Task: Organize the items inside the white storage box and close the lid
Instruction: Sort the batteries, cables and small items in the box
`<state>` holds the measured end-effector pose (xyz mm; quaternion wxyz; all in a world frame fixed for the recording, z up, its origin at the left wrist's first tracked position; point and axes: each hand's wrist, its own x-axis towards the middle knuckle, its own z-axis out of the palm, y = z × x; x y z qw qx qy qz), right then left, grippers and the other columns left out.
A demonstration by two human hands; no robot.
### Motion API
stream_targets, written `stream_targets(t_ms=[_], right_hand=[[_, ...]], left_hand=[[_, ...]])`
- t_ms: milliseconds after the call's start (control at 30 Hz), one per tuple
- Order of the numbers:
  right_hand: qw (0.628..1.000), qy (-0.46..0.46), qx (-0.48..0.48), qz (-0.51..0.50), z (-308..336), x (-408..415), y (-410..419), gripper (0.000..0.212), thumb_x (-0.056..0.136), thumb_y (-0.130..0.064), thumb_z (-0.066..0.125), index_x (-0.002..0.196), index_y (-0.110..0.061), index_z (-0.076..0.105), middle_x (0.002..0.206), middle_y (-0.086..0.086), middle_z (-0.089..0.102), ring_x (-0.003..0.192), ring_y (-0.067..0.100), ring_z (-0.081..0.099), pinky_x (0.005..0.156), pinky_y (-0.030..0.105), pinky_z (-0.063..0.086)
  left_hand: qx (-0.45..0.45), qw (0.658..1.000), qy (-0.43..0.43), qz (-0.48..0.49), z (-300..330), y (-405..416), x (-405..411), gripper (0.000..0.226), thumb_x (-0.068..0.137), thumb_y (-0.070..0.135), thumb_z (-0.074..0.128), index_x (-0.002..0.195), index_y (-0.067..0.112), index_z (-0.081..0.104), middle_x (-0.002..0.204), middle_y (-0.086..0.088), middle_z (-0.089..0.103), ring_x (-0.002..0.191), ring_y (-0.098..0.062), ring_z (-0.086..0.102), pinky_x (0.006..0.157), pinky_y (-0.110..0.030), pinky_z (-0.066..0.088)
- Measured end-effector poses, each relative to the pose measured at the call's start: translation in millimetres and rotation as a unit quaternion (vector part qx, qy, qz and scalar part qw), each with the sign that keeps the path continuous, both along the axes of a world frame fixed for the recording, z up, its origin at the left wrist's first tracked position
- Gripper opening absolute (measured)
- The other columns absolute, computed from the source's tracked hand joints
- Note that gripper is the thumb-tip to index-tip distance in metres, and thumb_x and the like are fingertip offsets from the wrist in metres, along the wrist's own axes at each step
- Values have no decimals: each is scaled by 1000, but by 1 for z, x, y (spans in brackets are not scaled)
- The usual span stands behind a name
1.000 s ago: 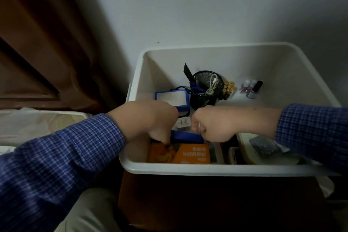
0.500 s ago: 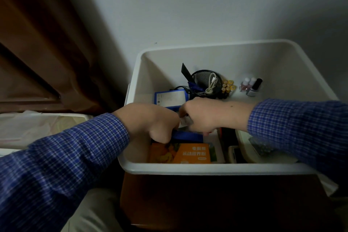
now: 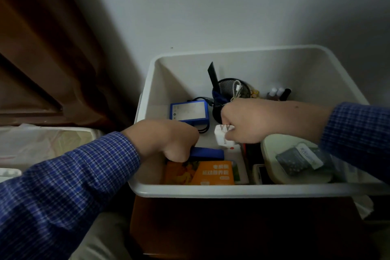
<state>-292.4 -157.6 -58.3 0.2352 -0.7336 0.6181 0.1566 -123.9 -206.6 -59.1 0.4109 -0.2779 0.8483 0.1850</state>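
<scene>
Nearest, the white plastic storage box (image 3: 232,191) sits open on a dark wooden stand, no lid in view. Just inside its front wall lies an orange printed carton (image 3: 213,173), flat, with a flat dark-blue slab (image 3: 207,153) resting above it. The left hand (image 3: 168,139) is curled around the slab's left end, probably steadying or sliding it to seat it square on the stack. At right, a pale round lidded container (image 3: 272,154) carries a clear bag of dark beads (image 3: 295,159).

Mid-box, the right hand (image 3: 247,121) pinches a white plug adapter (image 3: 221,136), prongs up, likely lifting it clear toward the black mesh pen cup (image 3: 232,88). Beside the cup lies a blue-edged rectangular device with a white label (image 3: 188,111); small bottles (image 3: 277,93) stand at the far wall.

Change from half a second ago: the right hand has moved right and farther back, separating from the left hand, and the adapter is now exposed. The left hand has kept its grip.
</scene>
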Motion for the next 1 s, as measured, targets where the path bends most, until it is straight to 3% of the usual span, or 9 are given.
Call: stream_targets(t_ms=[200, 367, 433, 567, 667, 733, 867, 1000], right_hand=[[1000, 17, -14, -15, -6, -2, 15, 24, 90, -26, 60, 72, -10, 58, 59, 2, 47, 54, 19, 44, 46, 27, 31], [999, 37, 11, 8, -11, -2, 18, 16, 90, -21, 60, 101, -14, 69, 94, 7, 71, 79, 21, 68, 55, 28, 41], [1000, 12, 20, -1, -15, -5, 15, 15, 89, -15, 59, 100, -11, 70, 95, 11, 72, 79, 23, 67, 59, 30, 45], [999, -23, 37, -19, -19, -12, 10, 12, 92, -17, 61, 102, -16, 68, 92, 2, 68, 86, 21, 67, 72, 31, 55], [999, -5, 47, -13, -25, -10, 9, 22, 93, -22, 58, 97, -4, 70, 81, 16, 64, 71, 25, 59, 63, 31, 45], [999, 28, 37, 4, -29, -5, 11, 18, 92, -24, 59, 90, -8, 67, 70, 7, 57, 69, 25, 58, 64, 32, 47], [997, 55, 17, 43, -28, -1, 14, 23, 93, -32, 61, 111, -19, 66, 94, 2, 70, 93, 24, 64, 83, 38, 54], [994, 65, 37, 78, -23, -5, 14, 32, 88, -36, 67, 118, -25, 61, 97, -2, 64, 101, 23, 56, 85, 40, 46]], left_hand=[[-7, 1000, 9, 8, -1, 1, 3, 31, 98, 21, 54, 128, 14, 60, 114, -6, 66, 101, -22, 63, 90, -33, 53], [-21, 999, 29, -5, -4, 2, 2, 34, 101, 35, 51, 129, 18, 61, 118, -4, 65, 104, -20, 62, 91, -32, 51], [-24, 999, 32, -9, -5, 1, 2, 34, 101, 35, 50, 130, 19, 60, 119, -4, 64, 104, -20, 62, 89, -31, 50], [-26, 999, 35, -11, -7, 1, 3, 34, 101, 35, 51, 129, 19, 61, 119, -4, 64, 103, -20, 62, 89, -32, 50], [-28, 999, 32, -11, -8, 0, 2, 32, 100, 34, 51, 126, 18, 62, 115, -4, 65, 101, -21, 63, 85, -31, 51], [-16, 1000, 21, -6, -10, 0, 1, 27, 100, 31, 52, 122, 18, 61, 110, -5, 66, 97, -21, 64, 78, -29, 49], [16, 1000, 0, 18, -15, 2, -1, 26, 99, 32, 54, 118, 15, 61, 109, -7, 66, 96, -22, 65, 81, -31, 51], [36, 999, 4, 25, -14, 3, -2, 39, 93, 46, 62, 120, 18, 54, 109, -3, 63, 93, -19, 63, 78, -30, 50]])
